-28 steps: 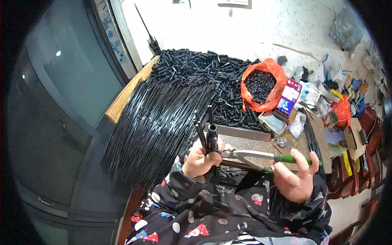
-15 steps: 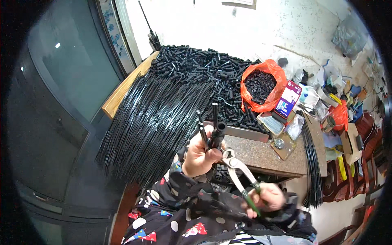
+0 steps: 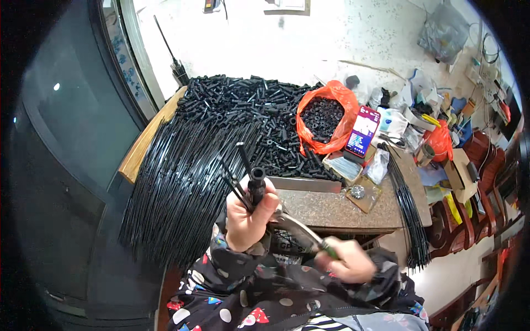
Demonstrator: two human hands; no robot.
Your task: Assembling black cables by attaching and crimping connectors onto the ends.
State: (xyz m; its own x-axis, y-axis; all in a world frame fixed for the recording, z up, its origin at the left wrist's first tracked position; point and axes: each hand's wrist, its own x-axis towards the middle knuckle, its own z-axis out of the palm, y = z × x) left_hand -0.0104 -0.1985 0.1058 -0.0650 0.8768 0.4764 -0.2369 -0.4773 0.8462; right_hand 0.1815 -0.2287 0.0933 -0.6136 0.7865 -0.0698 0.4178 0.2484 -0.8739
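My left hand (image 3: 243, 223) is closed around a black plastic tube fitting (image 3: 256, 190) and several thin black rods (image 3: 234, 187). The fitting's open round end faces up above my thumb, and the rods stick up beside it. In my right hand (image 3: 348, 262) are pliers (image 3: 301, 228) with pale metal arms and green grips. Their head reaches just below the left fingers, by the fitting's lower part. Those fingers partly hide the jaws, so what they bite on cannot be seen.
Long black rods (image 3: 182, 187) lie in a dense bundle at left, beside heaped black fittings (image 3: 243, 102). A red plastic bag (image 3: 346, 110) holds small black parts. A phone (image 3: 364, 131) stands beside it. More rods (image 3: 406, 212) hang over the table's (image 3: 331, 207) right edge.
The plier handles, spread apart before, are now squeezed together in my right hand. Both hands sit a little lower against the table, and the whole view has shifted.
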